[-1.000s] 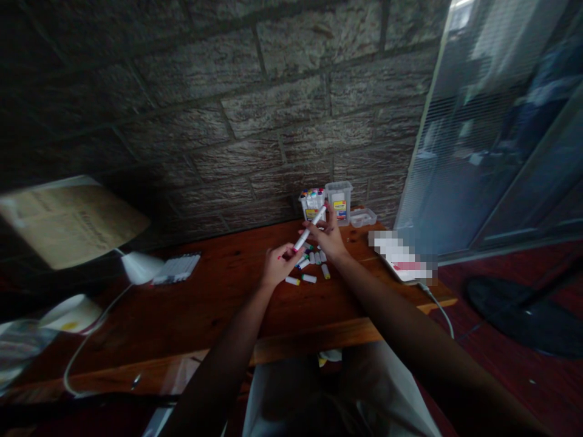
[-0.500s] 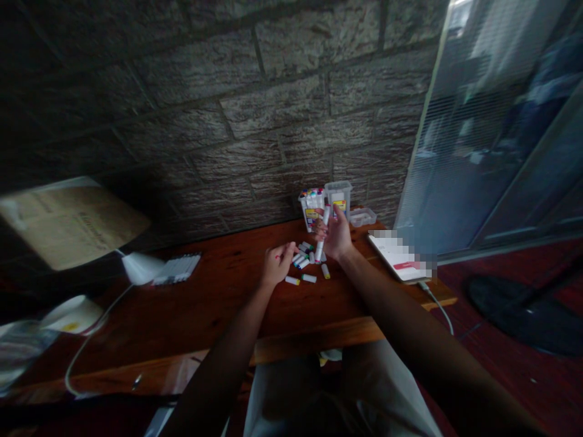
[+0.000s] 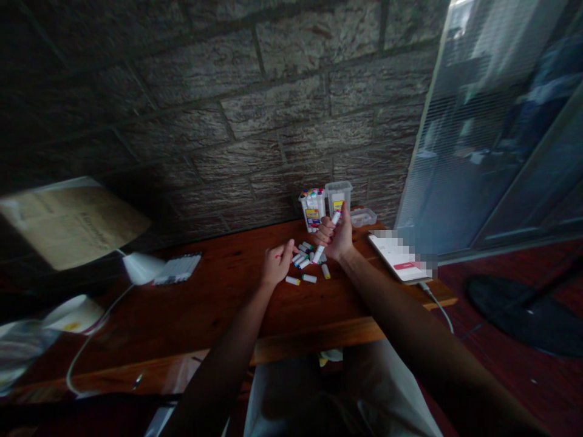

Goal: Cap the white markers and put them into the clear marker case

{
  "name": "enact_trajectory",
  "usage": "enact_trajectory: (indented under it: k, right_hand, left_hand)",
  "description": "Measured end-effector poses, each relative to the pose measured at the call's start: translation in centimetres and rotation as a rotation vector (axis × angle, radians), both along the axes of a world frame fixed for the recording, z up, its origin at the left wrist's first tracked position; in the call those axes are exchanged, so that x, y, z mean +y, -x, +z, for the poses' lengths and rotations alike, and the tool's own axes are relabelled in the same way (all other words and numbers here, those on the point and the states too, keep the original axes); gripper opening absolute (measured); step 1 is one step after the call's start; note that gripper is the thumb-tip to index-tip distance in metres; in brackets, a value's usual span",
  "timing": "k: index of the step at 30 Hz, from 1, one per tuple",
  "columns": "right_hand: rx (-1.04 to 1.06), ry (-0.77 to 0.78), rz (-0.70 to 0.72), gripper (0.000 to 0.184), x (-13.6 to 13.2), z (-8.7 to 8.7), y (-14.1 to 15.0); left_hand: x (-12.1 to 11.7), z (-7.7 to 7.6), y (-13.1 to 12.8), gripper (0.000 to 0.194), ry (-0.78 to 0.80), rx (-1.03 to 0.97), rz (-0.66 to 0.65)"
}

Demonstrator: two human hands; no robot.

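My right hand (image 3: pixel 337 238) is wrapped round a white marker (image 3: pixel 319 251), which tilts with its upper end leaning right and its lower end over the pile. The thumb points up. To the left, my left hand (image 3: pixel 277 264) is closed above the table beside the pile, its fingers curled; what they hold, if anything, is hidden. A red mark shows on the back of that hand. Between the hands lie several short white marker caps (image 3: pixel 309 278) with coloured ends, some partly behind the right hand. Behind them stands a clear box of markers (image 3: pixel 312 212).
Next to the marker box are an open clear container (image 3: pixel 346 193) and a shallow clear lid (image 3: pixel 364 217). A white laptop-like slab (image 3: pixel 396 258) with a cable sits at right. Further left are a flat set of white pens (image 3: pixel 178 269), a lamp (image 3: pixel 77 221) and a paper bowl (image 3: pixel 75 314).
The right hand's fingers have closed round the marker, and it has turned from nearly upright to leaning right. The left hand has barely moved.
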State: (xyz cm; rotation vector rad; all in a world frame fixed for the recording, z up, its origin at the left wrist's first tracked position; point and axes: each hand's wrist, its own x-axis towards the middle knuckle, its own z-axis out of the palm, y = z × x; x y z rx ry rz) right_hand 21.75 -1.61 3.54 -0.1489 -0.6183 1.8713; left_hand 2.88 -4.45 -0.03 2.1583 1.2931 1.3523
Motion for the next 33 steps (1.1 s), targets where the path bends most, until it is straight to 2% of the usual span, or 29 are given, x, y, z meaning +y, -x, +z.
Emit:
enact_trajectory:
  k: [14,23,28,33]
  right_hand:
    - [-0.046,0.0,-0.023,0.047,-0.19,0.1,0.38]
    - [0.011,0.041,-0.018,0.046,0.09,-0.45,0.72]
    - [0.069,0.007,-0.107,0.049,0.21,-0.23,0.26]
    - [0.03,0.02,-0.147,0.045,0.28,0.05,0.77]
  left_hand:
    - [0.13,-0.21,-0.06,0.049,-0.026,0.017,0.033]
    - [0.2,-0.26,0.04,0.048,-0.029,0.019,0.031]
    - [0.2,-0.3,0.02,0.043,-0.023,0.033,-0.014]
    - [0.15,-0.45,-0.21,0.036,0.01,0.044,-0.081]
